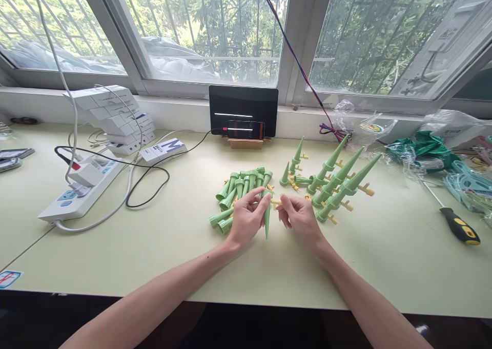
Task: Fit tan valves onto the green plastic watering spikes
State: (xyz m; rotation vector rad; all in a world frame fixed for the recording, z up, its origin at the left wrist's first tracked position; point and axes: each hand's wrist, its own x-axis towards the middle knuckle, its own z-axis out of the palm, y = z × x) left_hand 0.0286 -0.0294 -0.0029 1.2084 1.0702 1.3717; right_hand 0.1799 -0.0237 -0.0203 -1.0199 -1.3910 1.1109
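At the middle of the pale green desk (154,246), seen from the head camera, the person's two bare hands meet over a single green spike (267,220). The left hand (246,217) has its fingers (258,198) curled and pinched on the spike's upper end, so that the spike hangs with its point toward 6 o'clock, the tip just above the desk or touching it; which cannot be told. The right hand (302,217) has its fingers pressed together on a small yellow valve piece (275,202) that juts from the spike's top toward 3 o'clock. At 11 o'clock of the left hand lies a heap of green spikes (240,185), touching one another, a few reaching under the wrist side of that hand. At 2 o'clock of the right hand lies a row of spikes with yellow valves (338,182), their points toward 1 o'clock, with two shorter ones standing just beside them. At 12 o'clock, against the window ledge, a phone (245,129) leans in front of a dark tablet (243,108). Far toward 9 o'clock sits a white power strip (80,192) with cables, and behind it a stack of white boxes (115,116). Toward 3 o'clock, well apart from the hands, a screwdriver (459,225) with a black and yellow handle lies near some plastic bags (423,149).
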